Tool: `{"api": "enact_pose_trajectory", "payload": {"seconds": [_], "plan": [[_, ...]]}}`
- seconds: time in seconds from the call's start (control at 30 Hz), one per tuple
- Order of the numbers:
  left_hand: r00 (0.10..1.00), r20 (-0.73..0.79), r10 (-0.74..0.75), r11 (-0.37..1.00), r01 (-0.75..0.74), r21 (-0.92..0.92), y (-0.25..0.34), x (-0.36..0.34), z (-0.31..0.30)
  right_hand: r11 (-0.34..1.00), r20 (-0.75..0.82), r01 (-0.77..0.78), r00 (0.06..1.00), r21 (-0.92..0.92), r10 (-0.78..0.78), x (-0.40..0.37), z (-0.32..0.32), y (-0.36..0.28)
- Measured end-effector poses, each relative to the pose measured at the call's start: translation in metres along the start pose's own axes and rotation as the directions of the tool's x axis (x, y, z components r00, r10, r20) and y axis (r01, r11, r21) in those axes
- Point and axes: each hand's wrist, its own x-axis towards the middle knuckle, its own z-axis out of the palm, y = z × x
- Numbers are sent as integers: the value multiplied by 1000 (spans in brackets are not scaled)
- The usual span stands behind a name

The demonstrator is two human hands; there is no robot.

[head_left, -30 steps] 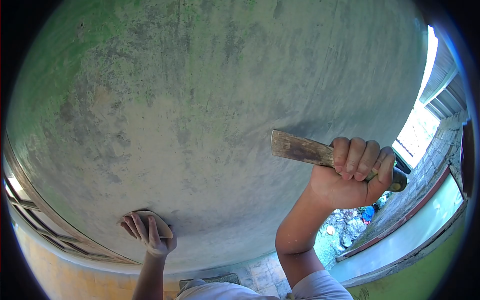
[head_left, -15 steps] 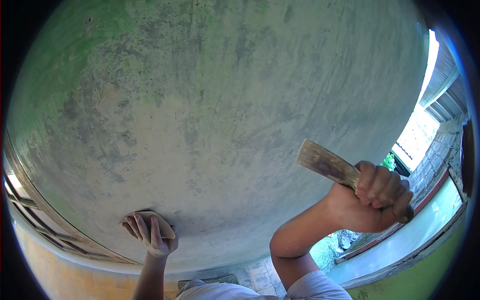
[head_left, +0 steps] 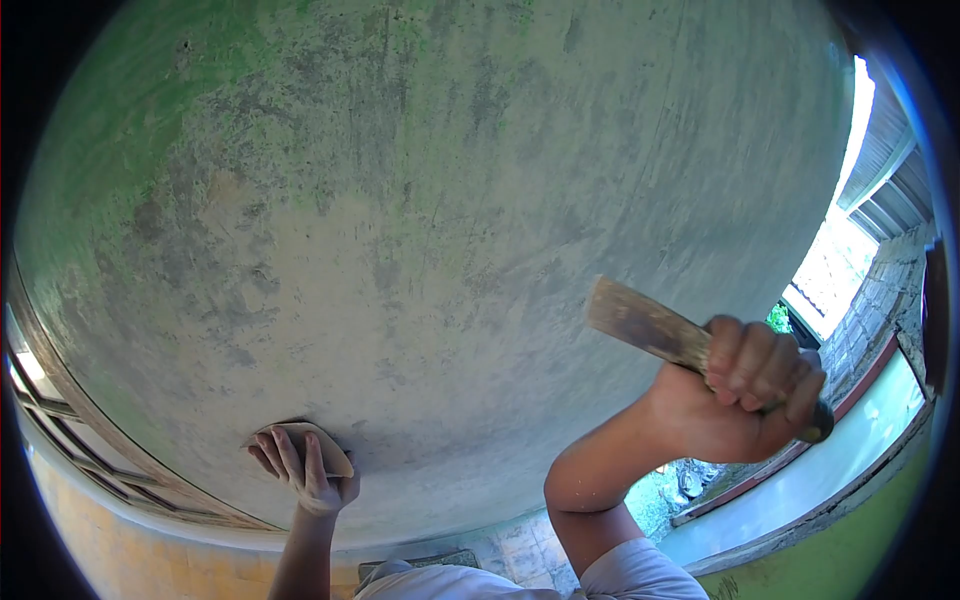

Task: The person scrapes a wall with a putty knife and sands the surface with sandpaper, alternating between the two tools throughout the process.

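Note:
A large wall (head_left: pixel 480 180) with patchy green paint and grey-white areas fills most of the view. At the lower left, my left hand (head_left: pixel 305 470) presses a thin beige sheet (head_left: pixel 330 452) against the wall, its fingers spread over the curved piece. On the right, my right hand (head_left: pixel 765 380) is wrapped round the handle of a flat, worn scraper-like tool (head_left: pixel 645 320). The tool's broad end points up and left, in front of the wall; whether it touches the surface I cannot tell.
A wooden lattice frame (head_left: pixel 100 450) runs along the lower left. At the right are a block wall (head_left: pixel 870 310), a metal roof (head_left: pixel 890 190) and a red-edged ledge with a pale surface (head_left: pixel 810 490). Tiled floor (head_left: pixel 525 550) shows below.
The tool in my right hand has shifted slightly left. My left hand and the sheet have barely moved.

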Motion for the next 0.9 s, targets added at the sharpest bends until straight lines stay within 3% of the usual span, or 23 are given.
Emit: {"api": "enact_pose_trajectory", "payload": {"seconds": [0.1,0.13,0.23,0.33,0.43,0.6,0.8,0.83,0.9], "plan": [[1000,-5,-16,1000,16,-2,2,3,0,999,8,-29,1000,41,28,-5,4,23],[1000,-13,-9,1000,9,2,2,4,0,993,1,-117,993,14,117,-7,5,27],[1000,-18,3,1000,-3,7,1,3,0,998,-61,-39,997,-39,37,-4,9,14],[1000,-18,-2,1000,2,5,1,3,1,998,-27,46,999,-33,-47,6,1,5],[1000,-11,-5,1000,4,-2,1,2,0,996,18,-84,996,-20,85,4,3,22],[1000,-17,-17,1000,17,-5,1,1,2,999,-23,21,1000,36,-20,7,-1,-4],[1000,-18,-12,1000,12,-10,4,5,-1,997,-18,-56,998,-53,55,5,-3,16],[1000,-19,-10,1000,10,-3,3,5,-1,997,-18,-51,999,-56,50,6,-5,9],[1000,-24,-11,1000,11,7,3,6,1,995,-110,102,989,-6,-102,6,-9,-6]]}}
